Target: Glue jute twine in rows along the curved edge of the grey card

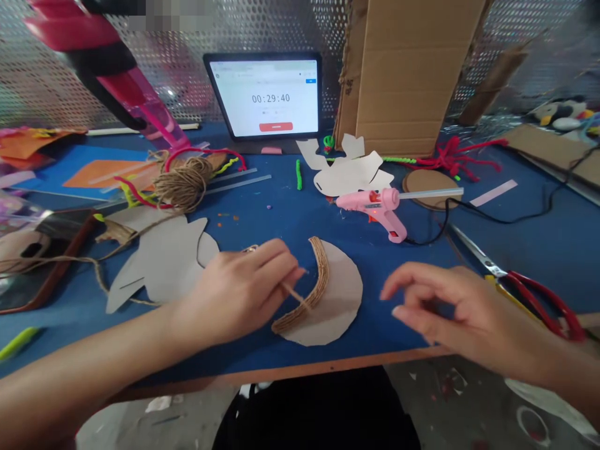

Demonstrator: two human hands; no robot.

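Between my two hands lies a round cardboard piece [344, 294], with a curved band of brown twine [322, 275] along its left part. My left hand [248, 290] is closed in a pinch on a thin length of twine [296, 296], which runs down to the band. To the right of the cardboard, my right hand [445, 306] hovers with fingers curled and a gap between thumb and forefinger, holding nothing. A pink glue gun [382, 209] lies on its side behind the cardboard, a clear glue stick in its rear.
Red-handled scissors [539, 294] lie beside my right hand. A twine ball [184, 183] and grey cut-out shapes [164, 256] are at the left. Behind stand a tablet [267, 97] and a cardboard box [403, 75]. The glue gun's black cord runs right.
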